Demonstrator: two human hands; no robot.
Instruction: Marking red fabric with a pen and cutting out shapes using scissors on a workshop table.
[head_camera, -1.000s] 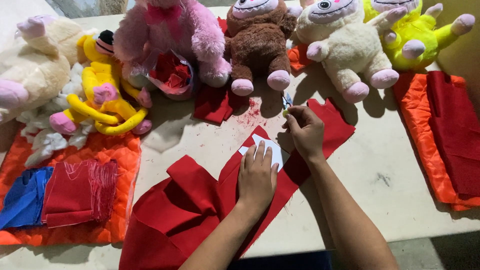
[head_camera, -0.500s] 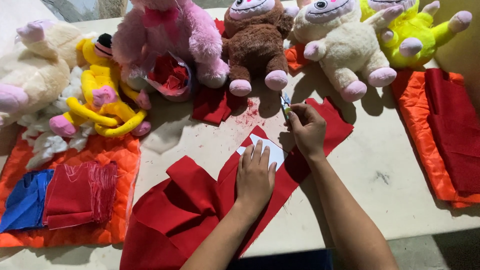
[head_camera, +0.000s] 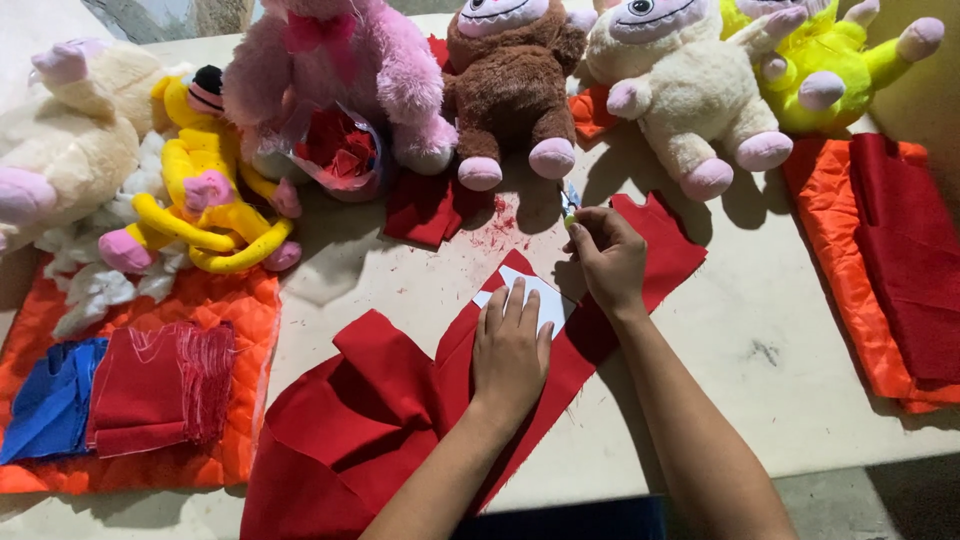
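Left hand (head_camera: 512, 345) spread flat, fingers apart, pressing a white paper pattern (head_camera: 532, 298) onto the long red felt strip (head_camera: 400, 410) at the bench (head_camera: 760, 350) centre, same as half a second ago. Right hand (head_camera: 607, 255) at one o'clock of the pattern, pinched shut on a small marking tool (head_camera: 570, 205), shifted only slightly toward twelve since then. Brown plush toy (head_camera: 510, 85) at twelve o'clock, cream plush toy (head_camera: 690, 100) at one, unmoved.

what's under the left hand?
The left hand presses flat on a white paper template lying on red fabric. The covered part of the template is hidden.
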